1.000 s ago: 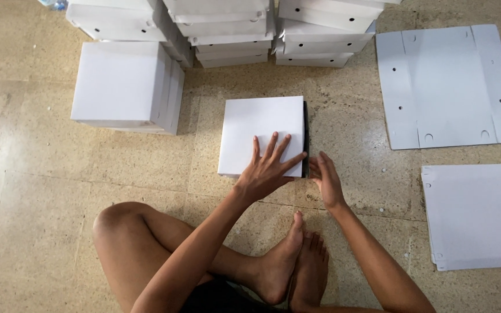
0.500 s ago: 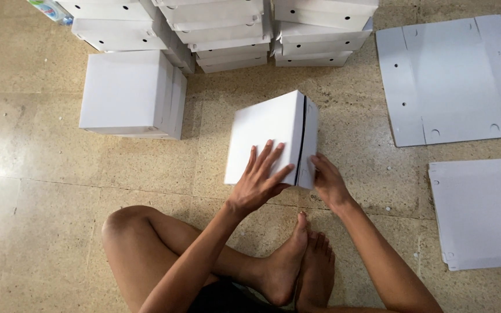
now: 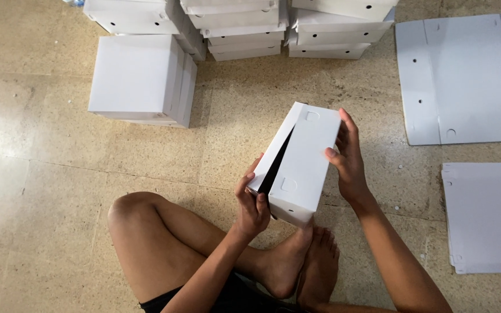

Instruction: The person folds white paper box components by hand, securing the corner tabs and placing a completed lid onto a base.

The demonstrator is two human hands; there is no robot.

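Note:
I hold a white cardboard box (image 3: 304, 159) tilted above the floor, over my crossed legs. A dark gap shows along its left side where the lid stands ajar. My left hand (image 3: 252, 203) grips the near left corner at the gap. On the right side, my right hand (image 3: 348, 157) clasps the box, thumb on top and fingers behind. My bare feet (image 3: 300, 264) lie just below the box.
A stack of white boxes (image 3: 137, 81) stands at the left on the tiled floor. More stacked white boxes (image 3: 239, 26) line the far edge. Flat unfolded white cardboard sheets lie at the right, one far (image 3: 465, 75) and one near (image 3: 488, 217).
The box was lying flat on the floor under my hands; it was tipped up and is now lifted off the floor, turned on its side in both hands.

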